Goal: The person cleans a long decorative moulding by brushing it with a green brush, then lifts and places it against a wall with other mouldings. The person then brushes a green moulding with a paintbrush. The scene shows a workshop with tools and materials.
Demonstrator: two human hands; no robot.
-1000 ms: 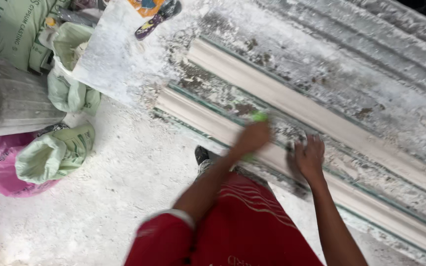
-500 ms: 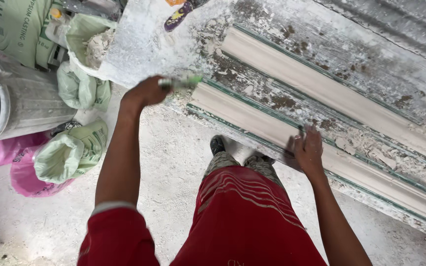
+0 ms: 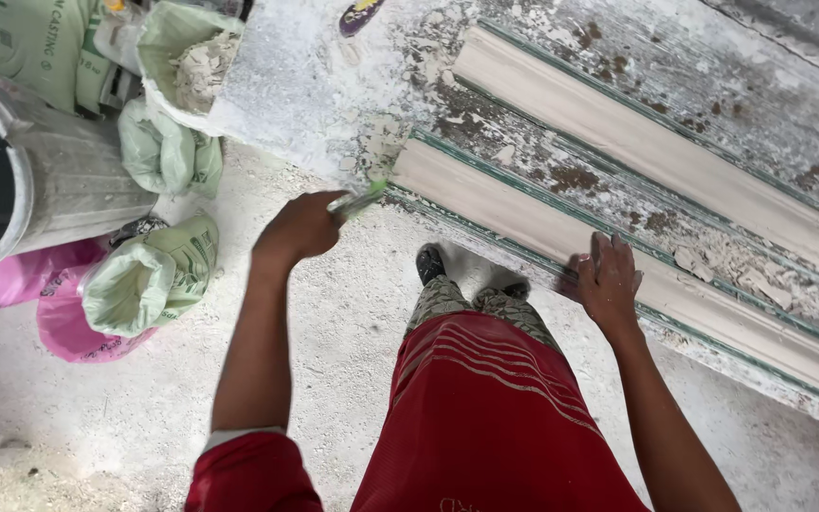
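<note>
My left hand (image 3: 301,226) is closed around a small green-handled tool (image 3: 360,200), whose tip points at the near left end of a long white plaster moulding (image 3: 523,220) lying on a plaster-crusted bench. My right hand (image 3: 607,280) rests flat with fingers spread on the same moulding further right, at its front edge. A second, similar moulding (image 3: 656,142) lies parallel behind it. My red shirt and one shoe (image 3: 430,262) show below.
A grey metal bin (image 3: 59,180) stands at the left, with pale green sacks (image 3: 149,280) and a pink bag (image 3: 11,284) around it. An open sack holding plaster chips (image 3: 196,71) sits at the bench's left end. The floor is dusty white.
My left hand with the green tool swung from the middle of the moulding out to its left end. My right hand stayed pressed on the moulding.
</note>
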